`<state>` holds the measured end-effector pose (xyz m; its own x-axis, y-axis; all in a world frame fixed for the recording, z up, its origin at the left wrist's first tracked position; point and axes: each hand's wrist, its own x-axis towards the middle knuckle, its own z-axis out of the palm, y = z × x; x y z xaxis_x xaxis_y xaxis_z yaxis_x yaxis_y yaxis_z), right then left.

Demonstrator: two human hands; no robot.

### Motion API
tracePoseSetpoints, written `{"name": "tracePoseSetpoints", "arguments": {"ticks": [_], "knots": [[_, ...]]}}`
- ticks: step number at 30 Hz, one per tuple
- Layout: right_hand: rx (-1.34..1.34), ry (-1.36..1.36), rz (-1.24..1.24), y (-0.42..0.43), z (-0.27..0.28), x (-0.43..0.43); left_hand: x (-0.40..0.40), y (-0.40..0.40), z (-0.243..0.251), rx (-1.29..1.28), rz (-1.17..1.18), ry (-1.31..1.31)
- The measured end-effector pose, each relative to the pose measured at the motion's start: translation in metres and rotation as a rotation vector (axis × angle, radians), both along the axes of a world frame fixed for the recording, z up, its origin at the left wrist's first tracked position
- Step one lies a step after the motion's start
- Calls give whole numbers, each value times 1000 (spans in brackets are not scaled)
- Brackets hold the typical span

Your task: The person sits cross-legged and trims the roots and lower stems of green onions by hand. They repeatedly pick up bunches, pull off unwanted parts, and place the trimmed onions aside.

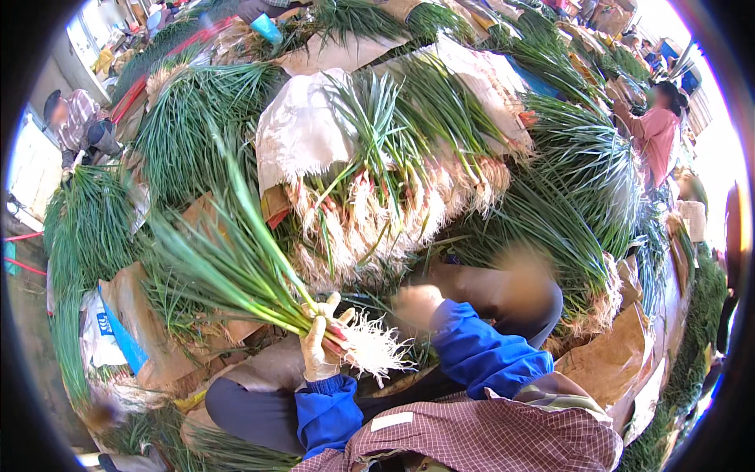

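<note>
My left hand, in a pale glove, grips a bunch of green onions just above its white roots. The long leaves fan out to the upper left, and the reddish stem bases lie by my thumb. My right hand is blurred and hovers to the right of the roots, apart from them; whether its fingers hold anything cannot be made out. Before me lies a heap of green onions, roots towards me, with a whitish woven sack over part of it.
More green onion piles lie at left and right. Brown sacking is by my right side. One person sits at far left; another in pink is at right. A blue cup stands at the back.
</note>
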<state>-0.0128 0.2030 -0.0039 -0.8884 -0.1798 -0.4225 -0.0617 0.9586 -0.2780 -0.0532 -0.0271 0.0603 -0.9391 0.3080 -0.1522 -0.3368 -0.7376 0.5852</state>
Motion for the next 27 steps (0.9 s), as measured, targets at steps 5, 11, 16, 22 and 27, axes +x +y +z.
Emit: {"name": "tracePoseSetpoints", "arguments": {"ticks": [5,11,16,22,27], "knots": [[-214,1013,-741,40,51,-120,-23,-3,-25,395,-61,-49],[-305,879,-657,-1,83,-127,-24,-1,-25,76,-90,-264],[-489,613,-393,-70,58,-36,-12,13,-23,-411,-214,-199],[-1064,118,-841,-67,41,-16,0,16,-20,-382,-326,-133],[-606,306,-328,-67,46,-23,13,15,-24,-386,-272,-145]]}}
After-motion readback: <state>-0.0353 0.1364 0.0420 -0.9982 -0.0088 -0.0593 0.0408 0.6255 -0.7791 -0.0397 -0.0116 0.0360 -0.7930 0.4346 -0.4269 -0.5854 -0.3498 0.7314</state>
